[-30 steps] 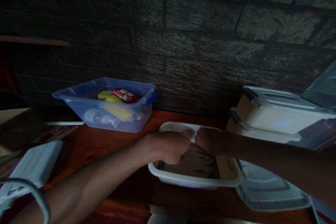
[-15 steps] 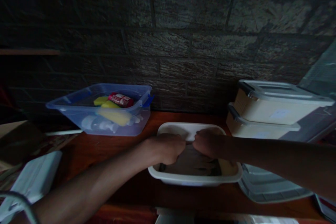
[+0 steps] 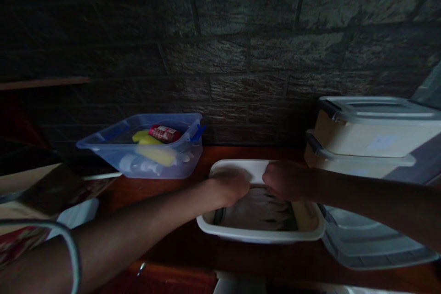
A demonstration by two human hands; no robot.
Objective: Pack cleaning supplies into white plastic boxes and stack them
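A cream plastic bin stands uncovered on the wooden table. Inside lies a flat grey-brown item, soft and cloth-like, with a jagged dark pattern along its right side; its exact kind is unclear in the dim light. My left hand is closed over the item's far left edge. Opposite it, my right hand is a fist at the far right edge. Both sets of fingertips are hidden, and a narrow stretch of the item's far edge shows between the hands.
A clear blue-tinted tub holding a red-labelled cylinder and yellow items stands back left. Two lidded cream boxes are stacked at right. A pale lid lies beside the bin. A grey cable loops at lower left, near cardboard.
My hands have moved slightly apart at the bin's far side, and more of the item's surface shows. The view has shifted a little to the left.
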